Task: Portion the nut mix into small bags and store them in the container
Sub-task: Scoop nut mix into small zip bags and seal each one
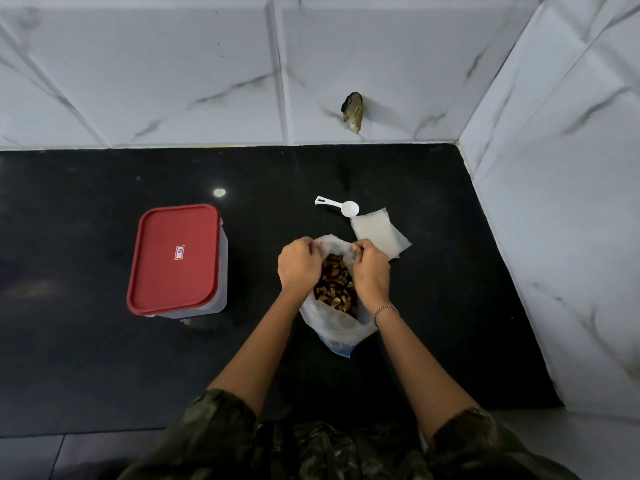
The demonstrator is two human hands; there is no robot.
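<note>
Probably the opening needed pulling wide and evenly, so nothing spilled onto the black counter [86, 358]. The closed red-lidded container [173, 282] stood to the left, contents hidden. The left hand [299, 265] and right hand [370, 271] each gripped the rim of the big bag [337, 325], nut mix [334, 289] inside. Empty small bags [379, 233] and a scoop [341, 205] lay just beyond.

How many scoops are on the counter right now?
1. The white scoop lies on the counter beyond the nut mix bag, its bowl next to the stack of small bags. The closed container could hide another.
</note>
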